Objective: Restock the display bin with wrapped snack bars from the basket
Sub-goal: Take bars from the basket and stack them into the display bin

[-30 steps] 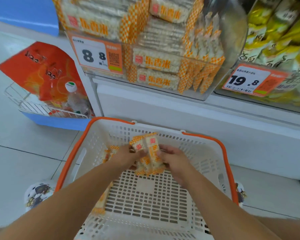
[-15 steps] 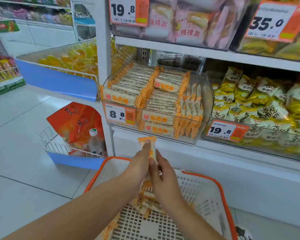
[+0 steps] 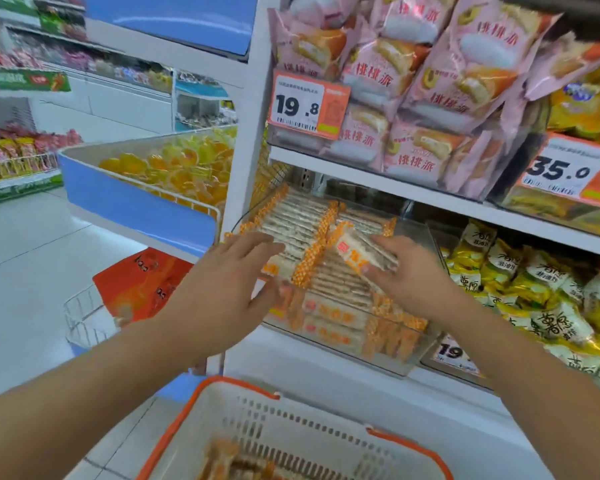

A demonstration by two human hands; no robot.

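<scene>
A clear display bin (image 3: pixel 418 355) on the lower shelf holds rows of white snack bars (image 3: pixel 302 223) with orange checked ends. My right hand (image 3: pixel 416 278) grips a small stack of wrapped bars (image 3: pixel 361 252) tilted over the bin's middle. My left hand (image 3: pixel 229 282) reaches over the bin's left front corner with fingers spread, fingertips touching the bars there. The white basket with orange rim (image 3: pixel 243 389) sits below, with a few bars (image 3: pixel 222 459) left inside.
A shelf board runs just above the bin, loaded with pink cake packs (image 3: pixel 426 81). Yellow snack bags (image 3: pixel 534 292) fill the bin to the right. A blue tray of yellow sweets (image 3: pixel 174 171) and an orange bag (image 3: pixel 146 282) lie to the left.
Both hands rose from the basket with bars to the display bin. The hands have separated: the right keeps the bars, the left now spreads over the bin's left side.
</scene>
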